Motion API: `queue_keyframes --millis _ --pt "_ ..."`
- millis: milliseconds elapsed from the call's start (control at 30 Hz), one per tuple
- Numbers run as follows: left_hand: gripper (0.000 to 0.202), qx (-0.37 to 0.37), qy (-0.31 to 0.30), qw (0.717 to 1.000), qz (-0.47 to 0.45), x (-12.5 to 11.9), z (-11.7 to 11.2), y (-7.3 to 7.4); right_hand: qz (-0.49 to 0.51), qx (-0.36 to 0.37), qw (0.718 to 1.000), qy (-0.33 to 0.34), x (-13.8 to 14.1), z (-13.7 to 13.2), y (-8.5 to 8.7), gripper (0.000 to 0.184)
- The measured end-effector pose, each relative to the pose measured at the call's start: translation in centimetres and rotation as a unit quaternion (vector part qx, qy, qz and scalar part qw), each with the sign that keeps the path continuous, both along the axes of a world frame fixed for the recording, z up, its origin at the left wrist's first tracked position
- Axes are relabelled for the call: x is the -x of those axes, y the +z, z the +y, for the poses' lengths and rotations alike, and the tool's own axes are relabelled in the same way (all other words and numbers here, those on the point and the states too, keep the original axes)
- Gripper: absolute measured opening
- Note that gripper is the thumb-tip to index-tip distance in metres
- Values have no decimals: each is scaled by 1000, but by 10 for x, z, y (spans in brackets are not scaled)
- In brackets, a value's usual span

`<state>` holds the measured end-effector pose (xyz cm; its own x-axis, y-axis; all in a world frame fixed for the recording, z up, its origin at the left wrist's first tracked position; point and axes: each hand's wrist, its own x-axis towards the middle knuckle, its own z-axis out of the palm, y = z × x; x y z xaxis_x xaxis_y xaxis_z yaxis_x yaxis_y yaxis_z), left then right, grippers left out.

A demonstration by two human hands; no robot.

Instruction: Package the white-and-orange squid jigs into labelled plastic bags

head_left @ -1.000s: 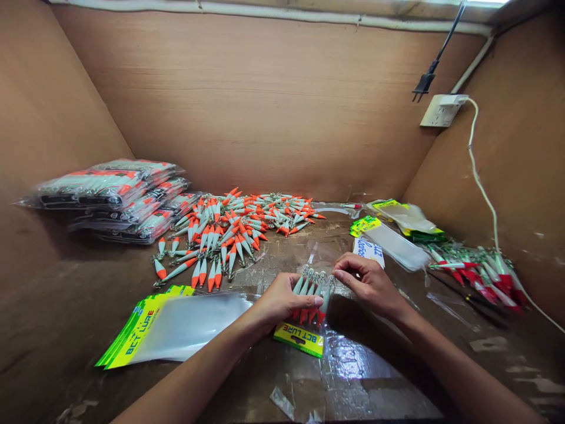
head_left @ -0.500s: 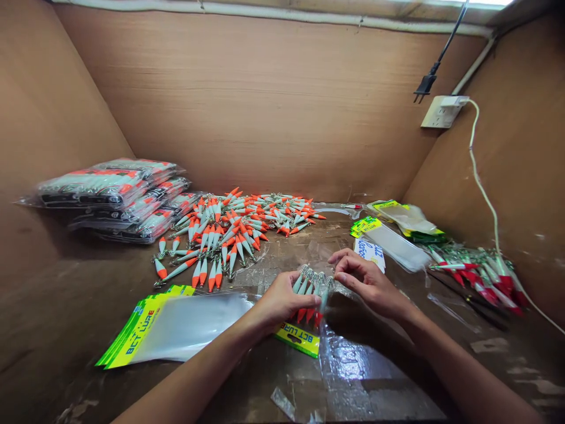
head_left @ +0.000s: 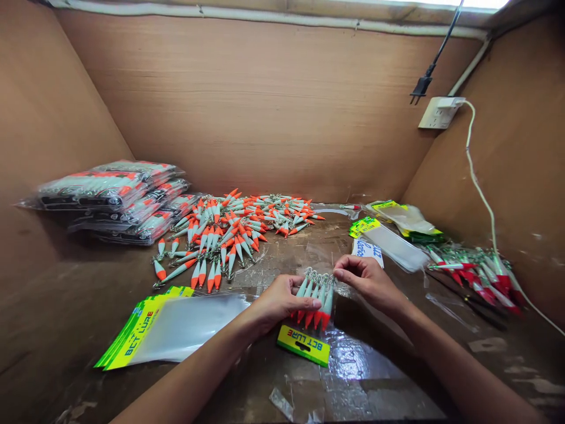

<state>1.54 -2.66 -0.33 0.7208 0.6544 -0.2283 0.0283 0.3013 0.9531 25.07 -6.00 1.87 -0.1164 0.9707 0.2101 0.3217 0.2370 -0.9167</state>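
My left hand point(head_left: 282, 301) is closed around a row of several fishing lures point(head_left: 316, 294), its thumb lying across them. Their bodies are pale with orange tips, and the wire hook crowns face away from me. Under the tips lies the yellow and green header of a clear bag point(head_left: 302, 345); whether the lures are inside the bag or on top of it I cannot tell. At the hook crown of the rightmost lure, my right hand point(head_left: 364, 280) pinches with thumb and forefinger. A stack of clear bags with yellow headers point(head_left: 176, 330) rests left of my left hand.
A heap of loose orange-tipped lures point(head_left: 238, 229) lies beyond my hands. Packed bags point(head_left: 119, 197) are stacked at the back left. On the right are more header bags point(head_left: 397, 244), a written card point(head_left: 368, 252) and red-tipped lures point(head_left: 485, 274). A black plug point(head_left: 421, 87) hangs above.
The rightmost lure has come level with the row in my left hand. The row and the bag header have shifted slightly right, and the header shows more fully.
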Motion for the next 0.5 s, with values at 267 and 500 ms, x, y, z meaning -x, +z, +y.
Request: queue_keyframes --millis 267,500 --pt "44 20 -43 999 -25 -1 -1 2 19 -32 998 -58 -5 1 -1 26" --pt "45 -41 20 997 -56 -5 1 1 0 -17 998 -56 -10 3 3 29"
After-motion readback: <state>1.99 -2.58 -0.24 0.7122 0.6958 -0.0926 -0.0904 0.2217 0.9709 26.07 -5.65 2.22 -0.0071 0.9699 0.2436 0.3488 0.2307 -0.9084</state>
